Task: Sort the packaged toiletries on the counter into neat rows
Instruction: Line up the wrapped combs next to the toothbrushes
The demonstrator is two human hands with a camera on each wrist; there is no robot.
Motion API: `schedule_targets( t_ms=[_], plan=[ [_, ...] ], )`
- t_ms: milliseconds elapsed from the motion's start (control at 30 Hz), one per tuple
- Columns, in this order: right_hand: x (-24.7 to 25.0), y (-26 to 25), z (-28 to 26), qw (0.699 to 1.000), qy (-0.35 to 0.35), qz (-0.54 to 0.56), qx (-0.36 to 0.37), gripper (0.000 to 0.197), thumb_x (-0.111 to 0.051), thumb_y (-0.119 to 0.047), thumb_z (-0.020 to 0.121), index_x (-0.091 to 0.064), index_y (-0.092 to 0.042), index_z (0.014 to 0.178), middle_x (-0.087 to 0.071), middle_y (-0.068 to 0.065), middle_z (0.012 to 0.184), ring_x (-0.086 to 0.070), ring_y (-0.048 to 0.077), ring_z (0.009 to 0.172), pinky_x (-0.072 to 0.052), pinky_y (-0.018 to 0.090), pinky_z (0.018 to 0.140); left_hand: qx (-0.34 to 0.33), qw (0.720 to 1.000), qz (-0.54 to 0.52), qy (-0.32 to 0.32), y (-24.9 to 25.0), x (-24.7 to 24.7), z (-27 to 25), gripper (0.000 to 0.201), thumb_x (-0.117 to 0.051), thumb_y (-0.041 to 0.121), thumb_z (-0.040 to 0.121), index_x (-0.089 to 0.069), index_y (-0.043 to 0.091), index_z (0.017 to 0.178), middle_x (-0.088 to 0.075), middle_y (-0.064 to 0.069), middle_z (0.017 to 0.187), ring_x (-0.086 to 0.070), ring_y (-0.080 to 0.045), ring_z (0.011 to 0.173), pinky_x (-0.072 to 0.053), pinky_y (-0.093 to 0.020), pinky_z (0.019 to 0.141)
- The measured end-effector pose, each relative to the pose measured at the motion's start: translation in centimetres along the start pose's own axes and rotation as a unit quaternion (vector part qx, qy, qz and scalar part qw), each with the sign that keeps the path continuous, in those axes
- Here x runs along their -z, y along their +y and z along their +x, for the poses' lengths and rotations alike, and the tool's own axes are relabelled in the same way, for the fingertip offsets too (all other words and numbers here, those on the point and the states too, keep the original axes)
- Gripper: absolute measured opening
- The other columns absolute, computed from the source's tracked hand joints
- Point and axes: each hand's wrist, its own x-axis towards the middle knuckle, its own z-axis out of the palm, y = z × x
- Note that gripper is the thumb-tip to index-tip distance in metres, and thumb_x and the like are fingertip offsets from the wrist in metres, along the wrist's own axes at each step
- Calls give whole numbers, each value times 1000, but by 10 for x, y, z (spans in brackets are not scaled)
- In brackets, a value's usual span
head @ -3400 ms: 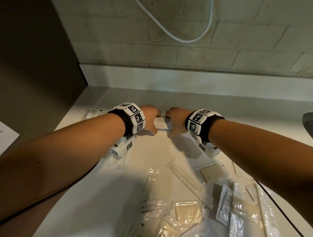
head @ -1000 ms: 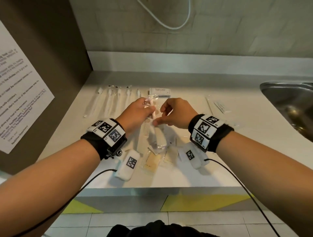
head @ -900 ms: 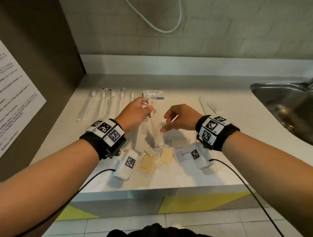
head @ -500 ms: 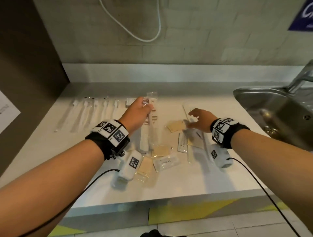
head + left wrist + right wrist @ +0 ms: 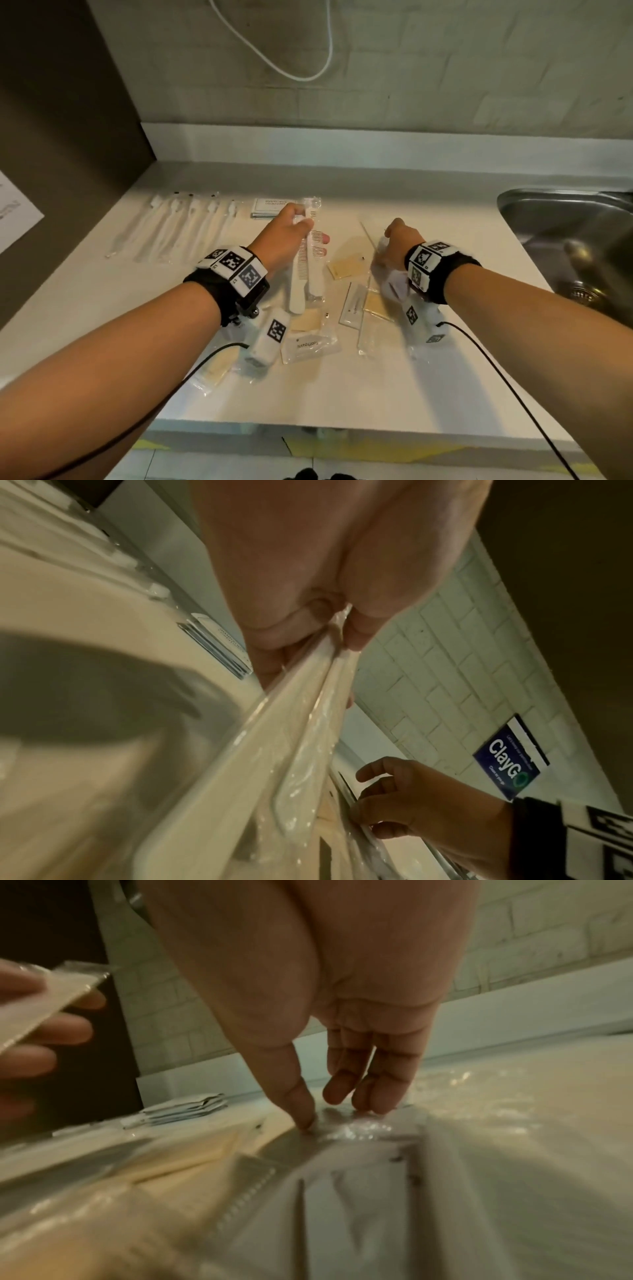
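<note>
My left hand (image 5: 291, 233) pinches two wrapped white combs (image 5: 310, 270) by their upper ends and holds them above the counter; in the left wrist view the thumb and fingers (image 5: 337, 634) close on the wrapping of the combs (image 5: 274, 723). My right hand (image 5: 399, 240) reaches down to the right of them. Its thumb and fingertips (image 5: 329, 1112) touch a crinkled clear packet (image 5: 363, 1127) lying on the counter, fingers nearly straight. Loose packets lie between the hands: beige ones (image 5: 346, 267) and a toothpaste sachet (image 5: 308, 346).
A row of wrapped toothbrushes (image 5: 178, 226) lies at the back left, with a stack of flat sachets (image 5: 270, 207) beside it. A steel sink (image 5: 565, 222) opens at the right. The counter's front edge (image 5: 342, 421) is near me; a dark wall panel stands on the left.
My right hand has left the combs and moved right and down onto the loose packets. My left hand still holds the combs, lifted slightly toward the back.
</note>
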Motion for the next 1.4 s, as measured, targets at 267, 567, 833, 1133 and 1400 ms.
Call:
schedule_targets(
  t_ms=[267,567,833,1133,1400],
  plan=[
    [3,3,-1,999,16,20,40,60,-78,-18,74,-46,-9,124,-57,12,118,-61,28,100,-54,33,78,20,998,-65,18,6,-24,2,32,-38,17,103,-37,12,136,-70,-14,95,-71,-29,79,-55,-52,87],
    [21,-9,-42,966,52,99,234,38,-70,-4,78,-60,-10,115,-65,4,104,-59,15,78,-39,12,55,54,994,-72,62,10,-49,11,38,-36,7,98,-33,9,136,-62,-15,96,-61,-22,72,-50,-29,59],
    [12,-3,-68,954,39,90,284,47,-71,-7,78,-54,-15,121,-65,1,109,-63,17,87,-55,31,79,33,991,-117,64,26,-67,21,31,-39,21,97,-47,8,124,-60,-19,100,-62,-29,81,-51,-36,73],
    [27,47,-62,981,0,-10,195,31,-65,-28,86,-56,-14,112,-64,4,109,-59,17,90,-48,24,75,18,997,-79,4,14,-71,22,26,-40,10,100,-41,4,125,-67,-18,97,-66,-30,84,-55,-46,86],
    [6,65,-45,987,-42,-147,59,59,-61,-53,80,-49,-5,113,-53,7,108,-56,25,97,-45,30,73,-13,982,184,-48,0,-81,7,37,-61,28,92,-47,9,120,-59,-3,81,-55,-16,62,-46,-31,60]
  ],
)
